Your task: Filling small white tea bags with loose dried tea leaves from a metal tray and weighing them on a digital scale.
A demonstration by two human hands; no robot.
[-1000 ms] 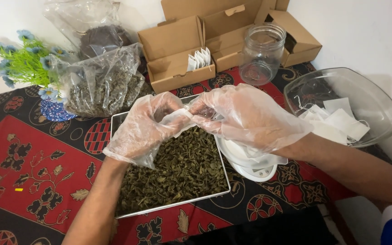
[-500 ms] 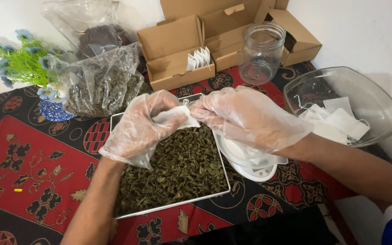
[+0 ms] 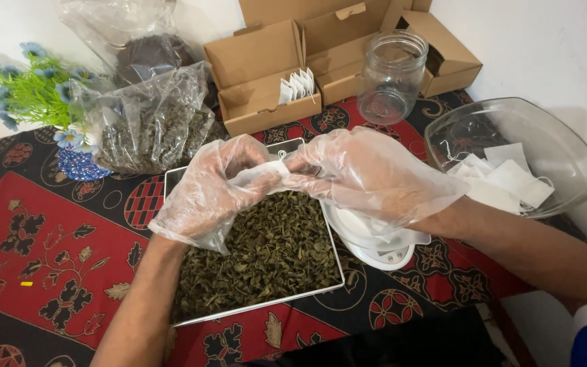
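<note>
Both hands have drawn a little closer together since a second ago, staying above the tray. Left hand (image 3: 208, 187) and right hand (image 3: 368, 173), each in a loose, crinkled clear plastic glove, pinch a small white paper tea bag (image 3: 266, 173) between their fingertips, fingers curled narrow around it. Directly below, at six o'clock, lies the rectangular metal tray (image 3: 253, 309) heaped with dry, curly green leaves (image 3: 273, 251). At four o'clock a round white scale (image 3: 382, 255) sits partly under the right wrist. At three o'clock a glass bowl (image 3: 565, 156) holds flat white sachets; at twelve o'clock stand cardboard boxes (image 3: 259, 68) and a clear jar (image 3: 392, 78).
</note>
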